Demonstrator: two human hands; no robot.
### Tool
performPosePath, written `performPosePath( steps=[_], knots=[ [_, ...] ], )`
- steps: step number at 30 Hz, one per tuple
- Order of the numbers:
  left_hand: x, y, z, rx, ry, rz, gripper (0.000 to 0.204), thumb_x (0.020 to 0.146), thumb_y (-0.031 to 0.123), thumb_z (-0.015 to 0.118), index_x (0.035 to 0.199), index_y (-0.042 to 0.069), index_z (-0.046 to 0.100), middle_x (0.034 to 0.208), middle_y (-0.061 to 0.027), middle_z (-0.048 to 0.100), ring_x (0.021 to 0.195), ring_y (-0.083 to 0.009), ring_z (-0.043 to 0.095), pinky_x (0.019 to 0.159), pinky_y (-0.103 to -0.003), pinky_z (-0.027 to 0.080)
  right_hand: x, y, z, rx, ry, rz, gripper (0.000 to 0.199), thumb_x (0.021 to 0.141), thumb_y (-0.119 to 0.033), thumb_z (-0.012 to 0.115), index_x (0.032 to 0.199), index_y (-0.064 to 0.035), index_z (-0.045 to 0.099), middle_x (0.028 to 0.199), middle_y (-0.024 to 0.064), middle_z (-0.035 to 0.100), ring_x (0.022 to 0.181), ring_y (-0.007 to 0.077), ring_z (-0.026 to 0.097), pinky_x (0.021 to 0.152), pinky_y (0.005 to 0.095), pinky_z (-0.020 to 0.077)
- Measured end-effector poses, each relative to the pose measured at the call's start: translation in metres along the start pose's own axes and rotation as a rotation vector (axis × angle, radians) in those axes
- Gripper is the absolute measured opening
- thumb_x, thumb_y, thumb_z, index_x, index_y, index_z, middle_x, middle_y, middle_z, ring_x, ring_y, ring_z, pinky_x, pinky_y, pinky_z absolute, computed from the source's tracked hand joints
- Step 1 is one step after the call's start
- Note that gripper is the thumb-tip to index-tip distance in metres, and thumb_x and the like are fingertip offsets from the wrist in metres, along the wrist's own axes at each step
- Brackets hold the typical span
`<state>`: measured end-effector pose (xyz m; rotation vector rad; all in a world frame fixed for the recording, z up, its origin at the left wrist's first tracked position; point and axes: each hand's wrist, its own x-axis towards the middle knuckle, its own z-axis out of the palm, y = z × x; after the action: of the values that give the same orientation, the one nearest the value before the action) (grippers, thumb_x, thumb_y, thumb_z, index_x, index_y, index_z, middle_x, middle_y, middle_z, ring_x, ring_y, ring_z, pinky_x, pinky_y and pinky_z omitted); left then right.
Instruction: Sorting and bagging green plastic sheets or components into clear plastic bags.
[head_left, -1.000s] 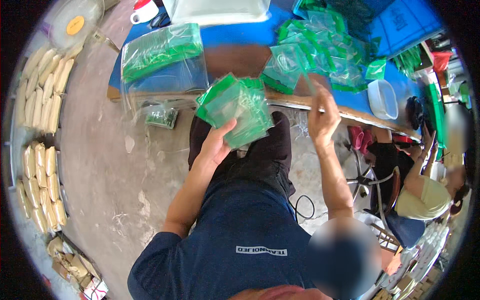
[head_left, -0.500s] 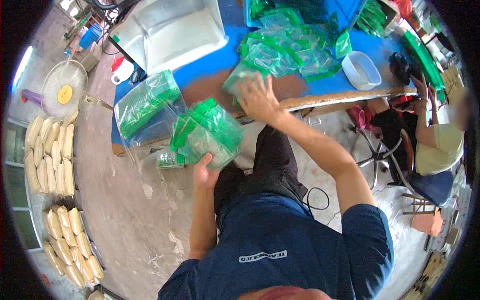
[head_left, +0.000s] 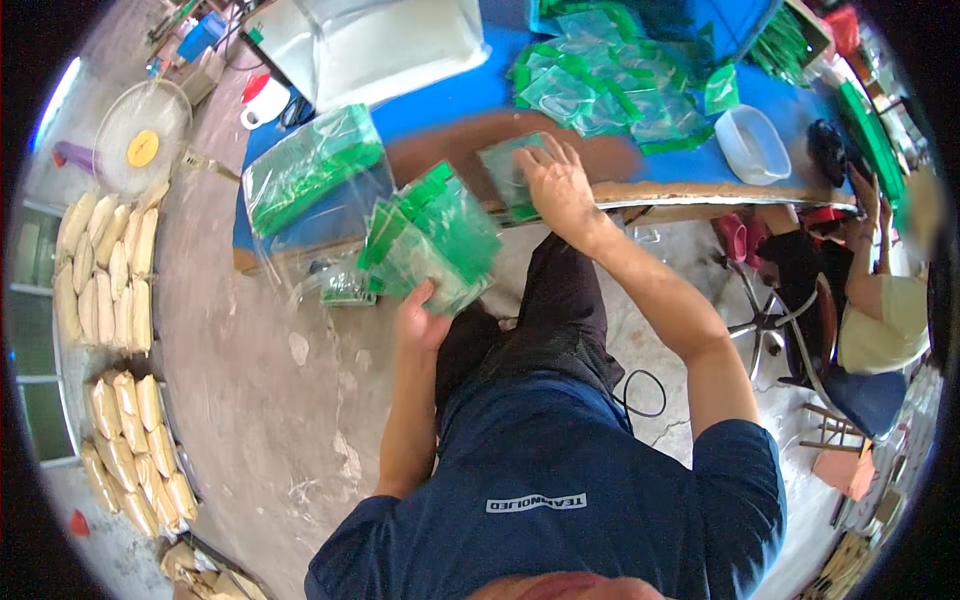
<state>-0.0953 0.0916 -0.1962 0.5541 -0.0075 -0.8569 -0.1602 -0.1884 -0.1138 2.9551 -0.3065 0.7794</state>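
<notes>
A: How much looks gathered, judging by how things lie?

B: A fair part, it seems. The left hand (head_left: 424,318) grips a fanned bundle of green-and-clear packets (head_left: 446,232) by its lower end, thumb on top, just off the front of the surface (head_left: 430,114). A single packet (head_left: 501,172) lies flat on the brown patch (head_left: 420,158) near the front edge, the right hand (head_left: 562,190) over it

A: Does the right hand have hold of that one?

B: Its bent fingers reach down to it; whether they pinch it, one cannot tell

A: And what is left?

B: A loose heap (head_left: 612,82) of similar packets lies farther back, overlapping at all angles, so probably a good many remain unsorted. Off to the left, a large clear bag (head_left: 364,203) seems to hold a tidy stack (head_left: 318,172), green bands lined up

A: What about the materials?

B: Thin, glossy plastic, by the look of it: flat rectangles, partly see-through, with bright green bands, their corners staggered in the fan. The bag is looser film, crinkled and draped over the edge. Nearby stand a smooth white bin (head_left: 405,55) and a cloudy, round-cornered tub (head_left: 752,146)
</notes>
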Motion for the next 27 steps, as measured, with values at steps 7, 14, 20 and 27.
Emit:
performPosePath(
  steps=[7,14,20,27],
  knots=[
    [0.002,0.003,-0.016,-0.106,-0.116,-0.084,0.057,0.087,0.01,0.063,0.14,0.002,0.044,0.136,-0.0139,0.055,0.126,-0.0343,0.051,0.111,-0.054,0.036,0.014,-0.022,0.023,0.254,-0.063,0.246,0.021,0.082,-0.004,0.056,0.103,-0.0016,0.059,0.11,0.0166,0.066,0.113,0.0347,0.06,0.101,0.0481,0.0445],
    [0.005,0.009,-0.012,-0.078,-0.059,-0.037,0.061,0.083,0.006,0.068,0.139,0.003,0.045,0.136,-0.0135,0.055,0.128,-0.0336,0.05,0.111,-0.052,0.037,0.04,-0.035,0.03,0.877,-0.041,0.304,0.012,0.082,-0.003,0.048,0.088,-0.0025,0.058,0.076,0.0159,0.064,0.081,0.037,0.066,0.074,0.0435,0.0517],
    [0.02,-0.004,0.008,0.146,0.022,-0.089,0.068,0.078,0.001,0.071,0.14,0.003,0.044,0.136,-0.0128,0.054,0.13,-0.032,0.048,0.113,-0.051,0.037,0.036,-0.02,0.036,1.544,-0.267,0.368,0.012,0.085,-0.002,0.042,0.083,-0.0041,0.054,0.069,0.007,0.059,0.067,0.0193,0.06,0.067,0.034,0.0483],
    [0.013,-0.01,0.034,0.099,0.004,-0.123,0.066,0.075,0.001,0.073,0.136,0.004,0.048,0.129,-0.009,0.058,0.12,-0.0288,0.056,0.104,-0.047,0.046,0.003,-0.019,0.012,1.453,0.445,0.705,0.032,0.097,-0.027,0.057,0.114,-0.0014,0.049,0.104,0.0143,0.059,0.098,0.0216,0.06,0.086,0.0371,0.0494]
  ],
)
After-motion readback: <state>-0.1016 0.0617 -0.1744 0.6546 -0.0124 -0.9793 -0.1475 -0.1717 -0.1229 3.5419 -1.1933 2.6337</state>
